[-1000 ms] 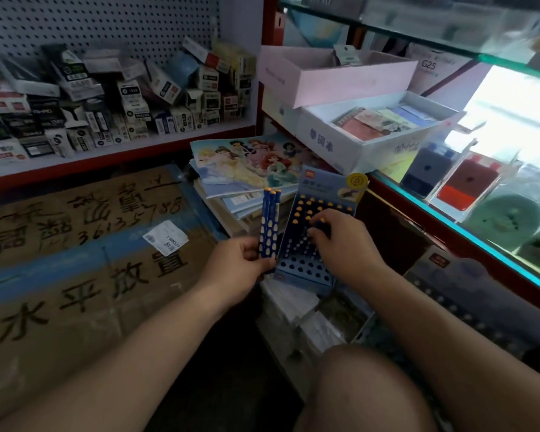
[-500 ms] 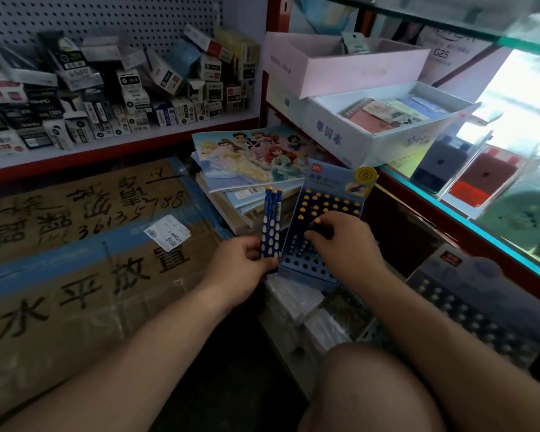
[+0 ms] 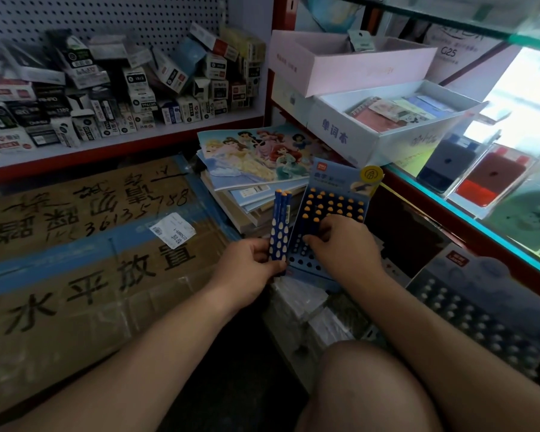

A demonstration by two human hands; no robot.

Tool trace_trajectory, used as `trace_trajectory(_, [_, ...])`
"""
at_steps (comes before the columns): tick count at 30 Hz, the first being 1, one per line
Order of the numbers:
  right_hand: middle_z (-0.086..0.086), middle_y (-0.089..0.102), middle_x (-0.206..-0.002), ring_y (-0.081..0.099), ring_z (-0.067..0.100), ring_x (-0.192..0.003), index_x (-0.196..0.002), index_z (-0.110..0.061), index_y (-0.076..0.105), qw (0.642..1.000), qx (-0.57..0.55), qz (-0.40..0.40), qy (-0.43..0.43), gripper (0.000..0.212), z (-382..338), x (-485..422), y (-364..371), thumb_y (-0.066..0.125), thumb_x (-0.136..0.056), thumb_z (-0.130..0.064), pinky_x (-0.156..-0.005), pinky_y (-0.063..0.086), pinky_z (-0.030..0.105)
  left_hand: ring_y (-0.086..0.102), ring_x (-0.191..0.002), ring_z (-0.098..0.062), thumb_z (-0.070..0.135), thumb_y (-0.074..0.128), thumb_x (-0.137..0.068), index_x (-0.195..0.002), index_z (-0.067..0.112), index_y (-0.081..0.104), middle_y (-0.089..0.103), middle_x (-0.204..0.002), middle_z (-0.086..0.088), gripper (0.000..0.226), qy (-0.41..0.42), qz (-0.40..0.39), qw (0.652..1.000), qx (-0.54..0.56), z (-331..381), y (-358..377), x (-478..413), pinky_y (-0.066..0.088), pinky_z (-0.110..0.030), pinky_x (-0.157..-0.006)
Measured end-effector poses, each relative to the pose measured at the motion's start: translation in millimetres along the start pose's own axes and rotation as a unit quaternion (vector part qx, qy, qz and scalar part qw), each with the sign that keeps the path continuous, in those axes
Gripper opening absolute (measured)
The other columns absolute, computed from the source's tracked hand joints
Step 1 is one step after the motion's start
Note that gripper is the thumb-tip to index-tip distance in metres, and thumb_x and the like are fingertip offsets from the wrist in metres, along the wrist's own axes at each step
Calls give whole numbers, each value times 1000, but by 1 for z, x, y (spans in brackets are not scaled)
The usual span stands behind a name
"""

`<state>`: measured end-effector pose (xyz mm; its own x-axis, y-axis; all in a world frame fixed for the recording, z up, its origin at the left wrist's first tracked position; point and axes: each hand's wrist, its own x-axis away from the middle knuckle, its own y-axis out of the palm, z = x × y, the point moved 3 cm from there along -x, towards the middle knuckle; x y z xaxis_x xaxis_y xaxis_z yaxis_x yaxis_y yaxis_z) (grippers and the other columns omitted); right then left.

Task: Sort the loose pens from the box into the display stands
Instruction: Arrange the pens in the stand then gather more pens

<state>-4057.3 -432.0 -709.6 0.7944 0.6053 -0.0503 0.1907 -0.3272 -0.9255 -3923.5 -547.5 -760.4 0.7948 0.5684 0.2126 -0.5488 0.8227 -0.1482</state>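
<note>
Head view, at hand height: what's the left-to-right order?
Cardboard carton → white label → left hand → blue pens → blue display stand → grey display stand.

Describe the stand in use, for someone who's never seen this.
Find the princess book mid-frame. Below-right of it, under the right hand, is a blue stand with orange pen ends in its holes. The other stand, lower right, is dark grey.
</note>
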Motion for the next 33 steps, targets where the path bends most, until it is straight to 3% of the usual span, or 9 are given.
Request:
trace_trajectory(4, [-13, 60, -86, 59, 8, -81, -102, -28, 57, 989, -142, 48, -10, 10, -2, 19, -18, 61, -99, -37, -69, 53, 31, 72, -98, -16, 8, 78, -85, -109, 22, 76, 78, -101, 4, 28, -7, -19, 999, -37, -1, 2, 0, 58, -41, -92])
trace_trajectory(6, [-12, 63, -90, 61, 6, -83, -105, -30, 62, 968, -249, 24, -26, 6, -10, 25, -24, 60, -100, -32, -68, 52, 24, 73, -98, -18, 5, 76, -86, -106, 22, 76, 78, -101, 2, 26, -15, -40, 998, -36, -1, 5, 2, 58, -45, -94])
trace_trajectory(10, [2, 69, -81, 67, 22, -76, -90, -26, 64, 958, -278, -29, -64, 10, -20, 30, -25, 62, -99, -27, -68, 59, 44, 74, -97, -23, 0, 74, -86, -107, 14, 76, 78, -100, -4, 26, -8, -77, 996, -37, -1, 10, 5, 58, -51, -94])
trace_trajectory(14, [3, 70, -79, 69, 18, -72, -89, -18, 66, 948, -315, -4, -42, 12, -10, 31, -24, 64, -98, -25, -71, 61, 43, 74, -95, -16, 1, 75, -86, -100, 25, 77, 79, -96, 4, 28, 0, -62, 996, -64, 3, 8, 6, 57, -44, -95])
trace_trajectory(17, [2, 70, -86, 69, 13, -75, -91, -22, 66, 923, -376, 80, 7, 11, 3, 29, -31, 61, -100, -26, -68, 60, 29, 73, -94, -13, 2, 75, -86, -98, 27, 75, 78, -94, 6, 28, -9, -24, 998, -51, 3, 1, 7, 59, -37, -91])
trace_trajectory(20, [-3, 69, -87, 69, 13, -79, -92, -27, 65, 933, -334, 134, 21, 10, 20, 26, -31, 60, -101, -30, -75, 62, 38, 76, -88, -24, 3, 77, -85, -110, 16, 69, 78, -93, -6, 29, -29, 9, 1000, 6, 0, -5, 4, 61, -45, -88])
trace_trajectory(23, [-3, 68, -90, 69, 18, -85, -95, -25, 65, 953, -276, 120, 4, 9, 25, 26, -22, 60, -101, -30, -79, 60, 50, 77, -84, -24, 4, 79, -85, -114, 10, 64, 78, -91, -10, 34, -35, 20, 999, 21, -2, -6, 1, 62, -46, -86])
trace_trajectory(27, [-1, 67, -93, 66, 17, -86, -97, -20, 65, 967, -224, 116, -13, 11, 26, 23, -17, 59, -101, -28, -79, 58, 46, 76, -87, -26, 4, 77, -86, -101, 13, 69, 78, -88, -10, 19, -47, 7, 999, 25, -3, -1, 2, 60, -44, -84])
trace_trajectory(33, [1, 65, -87, 63, 15, -81, -94, -14, 65, 980, -174, 87, -30, 18, 25, 18, -11, 56, -103, -28, -73, 55, 40, 75, -92, -27, 7, 75, -89, -99, 21, 71, 78, -89, -8, 18, -49, -6, 999, 9, -8, 1, 3, 59, -39, -79])
